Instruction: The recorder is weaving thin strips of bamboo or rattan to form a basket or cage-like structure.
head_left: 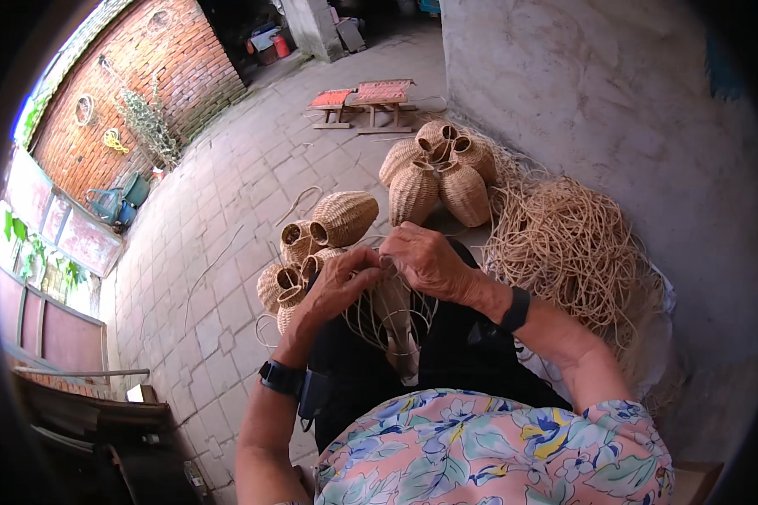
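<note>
Thin tan looped cane strands [367, 330]: open, apparently unwoven.
Left hand [344, 282] and right hand [429, 263] pinch them; completed-looking tan woven vase-shaped baskets [345, 217] beyond both.

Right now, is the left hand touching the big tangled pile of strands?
Apart. The head view shows it plainly: the left hand and the pile are well separated, with the right hand between them.

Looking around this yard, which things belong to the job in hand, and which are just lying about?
Seems part of the job:
- thin strands, worked by the left hand and right hand
- woven baskets, in two clusters
- heap of loose cord

Seems just lying about:
- two low red-topped stools
- teal container
- yellow coil on the brick wall
</note>
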The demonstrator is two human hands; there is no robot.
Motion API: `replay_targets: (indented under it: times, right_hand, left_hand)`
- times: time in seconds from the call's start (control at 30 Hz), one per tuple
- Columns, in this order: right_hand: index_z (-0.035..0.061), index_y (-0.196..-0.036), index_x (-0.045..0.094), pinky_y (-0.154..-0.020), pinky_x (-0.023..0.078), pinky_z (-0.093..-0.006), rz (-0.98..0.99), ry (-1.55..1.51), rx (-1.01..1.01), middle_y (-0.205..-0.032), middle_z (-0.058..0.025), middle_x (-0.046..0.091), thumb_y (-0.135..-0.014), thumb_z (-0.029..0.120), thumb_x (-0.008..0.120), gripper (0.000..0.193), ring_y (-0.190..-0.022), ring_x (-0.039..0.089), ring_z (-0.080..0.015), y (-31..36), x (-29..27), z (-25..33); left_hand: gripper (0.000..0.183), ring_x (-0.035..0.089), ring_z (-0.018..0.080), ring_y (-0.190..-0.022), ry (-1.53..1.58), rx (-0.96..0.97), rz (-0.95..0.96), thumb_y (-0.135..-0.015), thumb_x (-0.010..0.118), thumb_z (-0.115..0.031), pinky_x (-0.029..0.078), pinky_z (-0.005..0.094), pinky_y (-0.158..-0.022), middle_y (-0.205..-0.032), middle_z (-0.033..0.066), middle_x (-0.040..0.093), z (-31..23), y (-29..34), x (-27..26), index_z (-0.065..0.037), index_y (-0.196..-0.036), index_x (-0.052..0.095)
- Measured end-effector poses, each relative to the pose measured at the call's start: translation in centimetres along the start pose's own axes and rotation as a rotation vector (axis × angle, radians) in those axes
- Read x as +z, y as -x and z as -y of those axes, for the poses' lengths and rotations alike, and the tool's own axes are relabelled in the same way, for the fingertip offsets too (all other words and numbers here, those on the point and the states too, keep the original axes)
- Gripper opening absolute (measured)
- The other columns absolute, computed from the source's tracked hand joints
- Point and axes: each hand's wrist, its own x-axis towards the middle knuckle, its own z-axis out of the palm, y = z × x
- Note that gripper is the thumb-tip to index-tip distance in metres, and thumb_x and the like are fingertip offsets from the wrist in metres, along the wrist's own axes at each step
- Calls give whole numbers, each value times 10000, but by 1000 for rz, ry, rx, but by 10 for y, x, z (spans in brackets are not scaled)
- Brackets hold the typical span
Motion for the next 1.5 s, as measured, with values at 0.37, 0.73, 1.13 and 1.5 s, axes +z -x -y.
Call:
replay_targets:
  times: [0.37,0.73,1.13,1.5]
  right_hand:
    - [63,-1001,554,-745,525,-423,-11,66,206,-931,-136,560,-785,156,794,335,-870,614,-329,24,-4,25]
    - [31,-861,544,-640,536,-370,5,382,22,-818,-114,526,-757,104,742,236,-775,595,-282,42,23,31]
    - [35,-803,530,-576,501,-379,-131,396,79,-765,-107,511,-719,40,739,226,-686,585,-280,40,31,35]
    - [50,-748,534,-594,491,-372,-122,408,-13,-738,-94,501,-729,53,698,165,-682,559,-259,44,28,35]
  left_hand:
    - [183,594,98,-724,30,-51,-62,-934,647,-193,502,289,-665,-764,31,644,7,-6,4,-10,-928,637]
    - [205,597,110,-714,41,-24,-100,-918,636,-208,506,291,-674,-749,48,648,7,-5,6,-4,-905,641]
    - [221,583,106,-740,-11,-83,-127,-898,644,-227,499,299,-686,-781,37,650,1,-5,7,-6,-894,642]
    - [212,563,100,-739,119,-78,-137,-891,643,-220,480,290,-687,-770,33,631,9,-7,10,-8,-889,638]
